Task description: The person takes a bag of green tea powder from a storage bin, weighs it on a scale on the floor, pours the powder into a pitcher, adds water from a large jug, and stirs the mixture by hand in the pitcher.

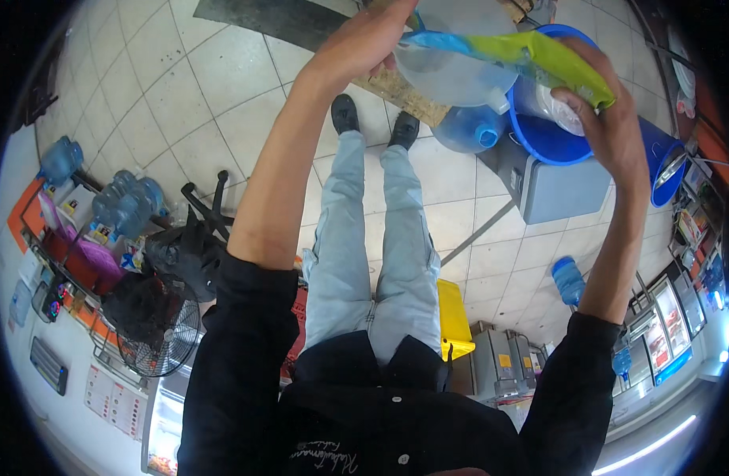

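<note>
A green and blue plastic packet (534,50) stretches between my hands near the top of the view. My right hand (614,113) grips its green end, thumb on the near side. At its blue end my left hand (364,44) has its fingers curled on the packet, partly hidden. Under the packet is a translucent whitish plastic container (453,77) with a short spout. Beside it lies a blue water jug (459,134) with a blue neck. A blue bucket (548,152), below my right hand, holds something wrapped in clear plastic (545,110).
A chipboard plank (412,98) lies past my shoes. A grey box (566,190) stands beside the bucket, with another blue bucket (661,160) farther right. Several water jugs (126,199), a black fan (162,339) and a chair base (212,205) are at left. A yellow bin (453,315) is by my leg.
</note>
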A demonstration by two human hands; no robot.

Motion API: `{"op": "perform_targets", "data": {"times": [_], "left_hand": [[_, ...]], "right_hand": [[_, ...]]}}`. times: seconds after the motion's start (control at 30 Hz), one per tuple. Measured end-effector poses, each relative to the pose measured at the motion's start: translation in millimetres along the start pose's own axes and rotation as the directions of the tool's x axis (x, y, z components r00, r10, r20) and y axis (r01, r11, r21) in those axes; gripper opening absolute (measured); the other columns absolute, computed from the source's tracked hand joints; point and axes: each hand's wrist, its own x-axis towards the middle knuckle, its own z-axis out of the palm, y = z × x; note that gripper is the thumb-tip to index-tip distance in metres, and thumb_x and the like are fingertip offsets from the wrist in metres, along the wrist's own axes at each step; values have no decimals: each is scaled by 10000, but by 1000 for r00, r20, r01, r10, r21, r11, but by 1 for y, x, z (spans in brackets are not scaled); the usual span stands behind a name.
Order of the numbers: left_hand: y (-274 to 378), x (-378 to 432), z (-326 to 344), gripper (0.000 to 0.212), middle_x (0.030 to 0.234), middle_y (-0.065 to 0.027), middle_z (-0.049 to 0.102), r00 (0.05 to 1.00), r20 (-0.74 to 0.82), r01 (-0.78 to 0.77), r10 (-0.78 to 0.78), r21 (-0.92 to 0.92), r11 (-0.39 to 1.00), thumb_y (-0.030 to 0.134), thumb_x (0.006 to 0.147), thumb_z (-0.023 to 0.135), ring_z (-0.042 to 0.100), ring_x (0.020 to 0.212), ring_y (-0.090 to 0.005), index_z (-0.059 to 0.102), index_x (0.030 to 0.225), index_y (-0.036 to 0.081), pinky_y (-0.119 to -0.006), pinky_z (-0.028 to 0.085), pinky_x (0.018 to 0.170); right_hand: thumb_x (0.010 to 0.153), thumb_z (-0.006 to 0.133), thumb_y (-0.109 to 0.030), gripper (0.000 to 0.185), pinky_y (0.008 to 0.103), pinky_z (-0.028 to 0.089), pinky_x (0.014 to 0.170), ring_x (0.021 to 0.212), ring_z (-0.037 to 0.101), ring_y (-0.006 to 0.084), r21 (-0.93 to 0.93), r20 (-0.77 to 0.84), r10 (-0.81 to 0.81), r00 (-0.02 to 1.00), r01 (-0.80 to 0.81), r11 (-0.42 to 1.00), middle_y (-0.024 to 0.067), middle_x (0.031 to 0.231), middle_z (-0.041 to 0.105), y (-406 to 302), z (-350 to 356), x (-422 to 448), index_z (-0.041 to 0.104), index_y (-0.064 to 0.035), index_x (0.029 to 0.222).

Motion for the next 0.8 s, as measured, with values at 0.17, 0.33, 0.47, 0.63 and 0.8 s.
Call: {"op": "perform_targets", "data": {"times": [0.17,0.33,0.47,0.63,0.8], "left_hand": [[14,-3,18,982,678,-117,614,996,-80,19,-24,-68,998,803,895,189,585,511,-181,621,1090,-57,-302,457,457],[20,-2,24,971,678,-130,618,994,-92,38,-55,-182,983,790,904,175,575,449,-195,624,1045,-60,-302,445,401],[21,-3,20,829,741,-107,628,996,5,89,-89,-169,982,692,959,247,575,510,-171,614,1086,-41,-295,463,472],[18,-6,27,432,736,2,493,997,1,69,-71,-254,965,272,958,390,427,553,-95,572,1312,103,-257,323,512],[21,-5,30,272,657,23,416,996,39,84,-75,-304,949,225,935,395,329,483,-69,599,1053,88,-259,256,445]], "right_hand": [[862,722,-178,505,319,528,799,917,659,198,-62,6,-23,1000,23,998,128,1137,675,-3,-8,13,540,-85,1324],[847,740,-258,505,314,530,782,887,666,202,-179,-101,-198,975,178,968,137,1066,694,10,-16,16,575,-49,1277],[813,748,-353,538,302,534,742,843,675,211,-245,-200,-302,932,251,936,138,998,705,24,-16,14,616,-29,1223],[790,674,-498,577,300,547,693,813,668,215,-333,-187,-538,822,462,822,88,949,698,25,-21,24,657,-90,1198],[869,508,-625,649,348,527,588,768,675,264,-381,-164,-686,709,595,707,119,910,667,29,-22,40,644,-22,1070]]}}
